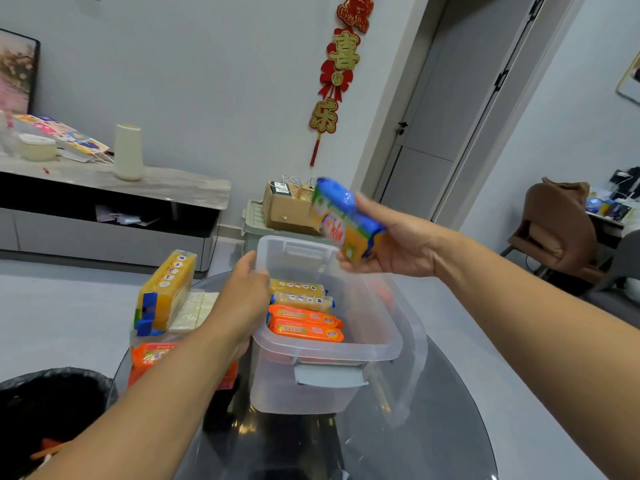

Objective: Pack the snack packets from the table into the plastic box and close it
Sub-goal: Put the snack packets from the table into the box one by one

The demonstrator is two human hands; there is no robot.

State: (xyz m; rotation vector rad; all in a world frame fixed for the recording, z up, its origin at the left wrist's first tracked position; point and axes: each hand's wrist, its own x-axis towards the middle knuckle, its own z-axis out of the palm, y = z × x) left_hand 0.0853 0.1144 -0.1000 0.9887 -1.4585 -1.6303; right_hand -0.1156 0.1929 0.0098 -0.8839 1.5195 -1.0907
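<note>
Right hand [398, 244]: fingers wrapped round a blue and yellow snack packet [346, 221], up over the far rim.
Left hand [242, 299]: fingers curled over the left edge.
Clear plastic box [329, 348]: open, four packets along its left side, right side bare.

One clear plastic box [325, 344] stands on the round glass table [433, 427]. Inside it lie four snack packets along its left wall: two yellow packets [300, 293] at the far end and two orange packets [306, 323] nearer the front. One blue-and-yellow packet [346, 225] is up in the right hand [398, 244], above the far rim of the box. One left hand [244, 299] rests at the box's left rim. At the table's left edge are one upright yellow packet [168, 292], one pale packet [192, 311] beside it, and orange packets [152, 356] partly hidden by the forearm, their number unclear.
</note>
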